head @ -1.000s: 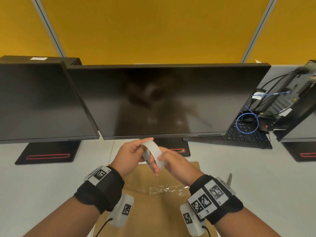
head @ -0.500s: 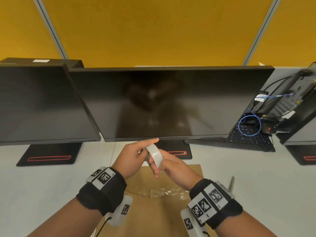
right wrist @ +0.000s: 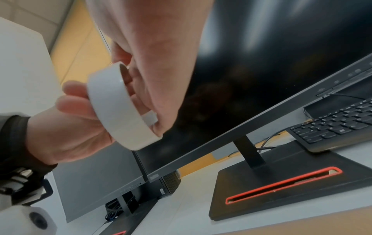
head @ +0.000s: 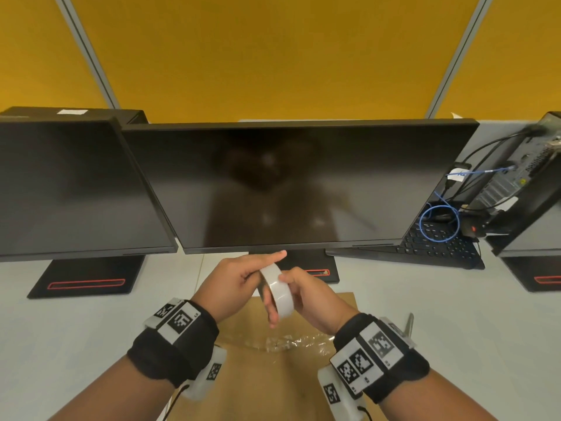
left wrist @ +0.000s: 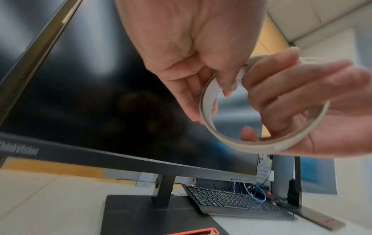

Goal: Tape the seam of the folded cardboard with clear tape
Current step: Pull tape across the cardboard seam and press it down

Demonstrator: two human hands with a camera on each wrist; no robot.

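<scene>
Tape roll [head: 277,290] is held in both hands above the far half of the folded cardboard [head: 267,384], which lies flat on the white desk [head: 60,329] directly in front of me. Step in hand, as I judge it: locating and lifting the free end of the tape before any strip is drawn.

Right hand [head: 306,296]: fingers pass through the core of the roll and the thumb bears on its outer face, so this hand grasps the roll and keeps it on edge. In the right wrist view a small raised tab [right wrist: 150,119] shows on the outer face beside my fingertip; I take it for the free end, but cannot confirm it.

Left hand [head: 233,284]: thumb and curled fingers pinch the left rim of the roll, with the forefinger extended toward the far side over the top of it.

A crumpled patch of clear tape [head: 288,343] already lies on the seam across the cardboard, near my right wrist. How much of the seam it covers is hidden by my arms.

Next move calls for: peel the tab clear, draw out a strip, lower both hands to the seam, and press the end down flat. Risk: the tape folding onto itself.

Dark monitors [head: 297,183] stand on the far side.
</scene>
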